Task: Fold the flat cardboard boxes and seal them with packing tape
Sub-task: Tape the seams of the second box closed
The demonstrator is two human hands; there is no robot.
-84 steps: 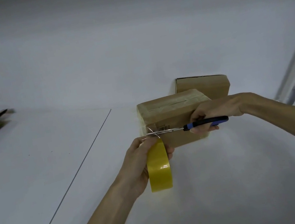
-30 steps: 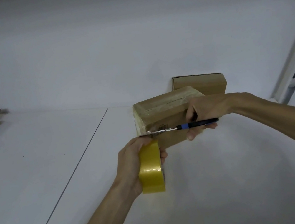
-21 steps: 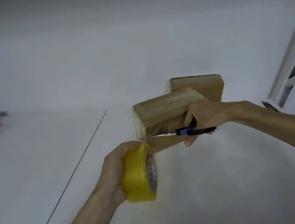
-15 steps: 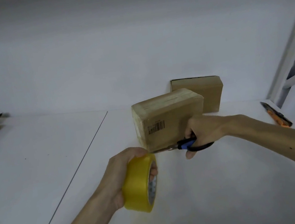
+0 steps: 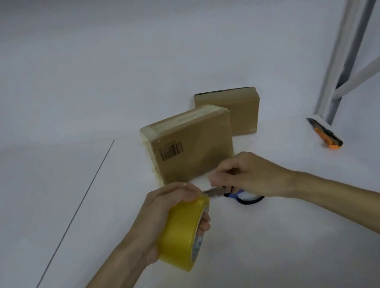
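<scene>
My left hand [image 5: 163, 211] grips a yellow roll of packing tape [image 5: 183, 236] just above the white table [image 5: 278, 259]. Right of it, blue-and-black scissors [image 5: 244, 197] lie low on the table, blades pointing at the roll. My right hand [image 5: 256, 175] hovers over their handles with blurred, curled fingers. One handle loop shows with no finger in it, and the other is hidden under the hand. A taped brown box [image 5: 192, 148] with a barcode stands just behind both hands. A second brown box [image 5: 244, 112] stands behind it against the wall.
An orange-and-black utility knife [image 5: 325, 132] lies at the right, at the foot of a grey metal frame post [image 5: 352, 23]. A thin seam [image 5: 71, 224] crosses the table on the left. The table's front edge is near the bottom left.
My right hand brought the scissors down from the box's front face to the table. My left hand turned the tape roll and drew it back from the box.
</scene>
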